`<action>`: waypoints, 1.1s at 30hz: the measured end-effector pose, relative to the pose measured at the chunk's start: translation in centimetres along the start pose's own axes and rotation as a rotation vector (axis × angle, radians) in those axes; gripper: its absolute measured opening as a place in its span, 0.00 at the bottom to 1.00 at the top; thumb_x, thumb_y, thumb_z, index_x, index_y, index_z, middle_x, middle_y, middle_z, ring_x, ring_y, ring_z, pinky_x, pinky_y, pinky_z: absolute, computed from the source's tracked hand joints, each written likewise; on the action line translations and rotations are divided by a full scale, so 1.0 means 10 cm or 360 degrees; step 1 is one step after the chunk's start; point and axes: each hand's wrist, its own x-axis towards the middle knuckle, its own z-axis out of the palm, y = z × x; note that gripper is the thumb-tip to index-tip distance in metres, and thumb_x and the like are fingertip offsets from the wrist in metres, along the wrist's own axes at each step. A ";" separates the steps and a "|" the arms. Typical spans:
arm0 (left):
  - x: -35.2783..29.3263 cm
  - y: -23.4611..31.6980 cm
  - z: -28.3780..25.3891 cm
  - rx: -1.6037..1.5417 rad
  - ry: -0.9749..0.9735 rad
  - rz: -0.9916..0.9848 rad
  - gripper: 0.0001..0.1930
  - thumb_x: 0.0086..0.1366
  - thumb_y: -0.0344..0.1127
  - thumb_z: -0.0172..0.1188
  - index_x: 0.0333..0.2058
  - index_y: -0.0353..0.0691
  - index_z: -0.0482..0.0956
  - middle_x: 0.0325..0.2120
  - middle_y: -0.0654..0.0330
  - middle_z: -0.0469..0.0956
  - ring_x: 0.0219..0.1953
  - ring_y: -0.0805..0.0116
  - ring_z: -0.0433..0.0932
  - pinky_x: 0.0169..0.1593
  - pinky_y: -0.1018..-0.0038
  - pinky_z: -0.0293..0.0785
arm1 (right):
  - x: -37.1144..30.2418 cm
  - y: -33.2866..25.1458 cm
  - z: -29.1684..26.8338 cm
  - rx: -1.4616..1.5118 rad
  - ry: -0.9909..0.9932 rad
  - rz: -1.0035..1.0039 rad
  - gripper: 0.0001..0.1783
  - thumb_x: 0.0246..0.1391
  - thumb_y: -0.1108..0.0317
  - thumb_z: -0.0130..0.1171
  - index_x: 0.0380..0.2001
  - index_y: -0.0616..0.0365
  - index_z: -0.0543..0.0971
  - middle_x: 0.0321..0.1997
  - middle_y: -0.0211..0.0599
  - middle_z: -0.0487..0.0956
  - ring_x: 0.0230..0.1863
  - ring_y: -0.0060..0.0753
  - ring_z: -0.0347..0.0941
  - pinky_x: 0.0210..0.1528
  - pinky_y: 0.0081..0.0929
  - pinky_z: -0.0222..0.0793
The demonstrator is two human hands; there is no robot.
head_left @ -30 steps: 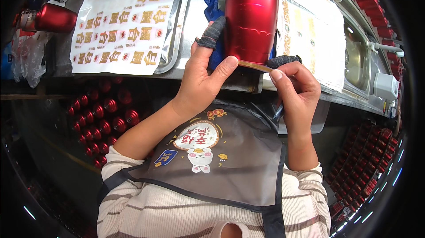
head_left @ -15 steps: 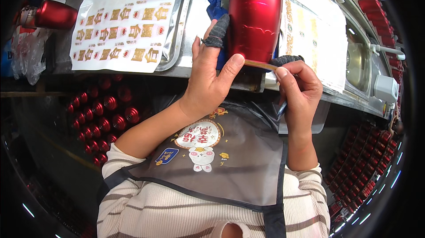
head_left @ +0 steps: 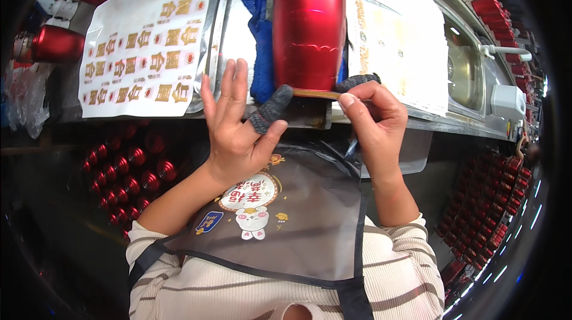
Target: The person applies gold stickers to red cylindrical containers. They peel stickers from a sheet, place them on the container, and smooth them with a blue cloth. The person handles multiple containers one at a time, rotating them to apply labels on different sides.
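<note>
A shiny red bottle (head_left: pixel 310 28) lies with its base end toward me on the bench, partly over a blue cloth (head_left: pixel 260 61). Along its near edge runs a thin gold-brown strip (head_left: pixel 313 94). My right hand (head_left: pixel 380 126) pinches near the strip's right end between thumb and fingers; its index finger wears a dark fabric finger cover. A slim bluish tool (head_left: pixel 353 147) shows beneath that hand, mostly hidden. My left hand (head_left: pixel 229 141) is open, fingers spread, its covered index fingertip by the strip's left end; whether it touches cannot be told.
A white sheet of gold character stickers (head_left: pixel 143 40) lies on a metal tray at left. Paler sheets (head_left: pixel 411 52) are stacked at right, before a sink (head_left: pixel 468 73) with a white tap (head_left: pixel 506 51). Red bottles (head_left: pixel 56 44) lie at far left; many more (head_left: pixel 128 174) stand below the bench.
My left hand has come off the bottle's left side, moving left and toward me, with fingers spread. My right hand keeps its pinch at the strip. The whole view has shifted slightly.
</note>
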 end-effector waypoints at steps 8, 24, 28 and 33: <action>0.08 0.01 -0.10 0.0107 -0.0013 0.0084 0.14 0.60 0.42 0.67 0.40 0.40 0.88 0.68 0.33 0.56 0.71 0.33 0.54 0.68 0.35 0.34 | 0.02 0.03 -0.02 0.0004 -0.0008 -0.0004 0.06 0.56 0.74 0.65 0.28 0.64 0.80 0.29 0.26 0.73 0.25 0.11 0.69 0.28 0.12 0.61; 0.68 0.19 0.12 0.0299 0.0116 0.0534 0.19 0.47 0.36 0.72 0.41 0.43 0.85 0.65 0.44 0.67 0.66 0.38 0.66 0.65 0.34 0.52 | 0.13 0.21 -0.06 -0.0095 -0.0047 -0.0065 0.05 0.56 0.75 0.63 0.28 0.63 0.79 0.28 0.21 0.74 0.26 0.06 0.67 0.27 0.09 0.57; 0.62 0.02 0.12 -0.0006 0.0154 0.0334 0.34 0.50 0.39 0.75 0.57 0.38 0.78 0.66 0.47 0.67 0.67 0.46 0.65 0.67 0.38 0.51 | 0.11 0.07 -0.10 -0.0182 -0.0167 0.0011 0.04 0.55 0.75 0.63 0.27 0.62 0.78 0.28 0.20 0.73 0.25 0.05 0.65 0.27 0.09 0.55; 0.31 -0.10 -0.04 -0.0160 0.0062 0.0221 0.27 0.52 0.40 0.74 0.51 0.37 0.82 0.66 0.46 0.66 0.67 0.44 0.64 0.67 0.38 0.49 | 0.04 -0.15 -0.15 -0.0286 -0.0223 -0.0068 0.05 0.54 0.73 0.64 0.26 0.62 0.78 0.27 0.20 0.71 0.25 0.06 0.65 0.27 0.11 0.55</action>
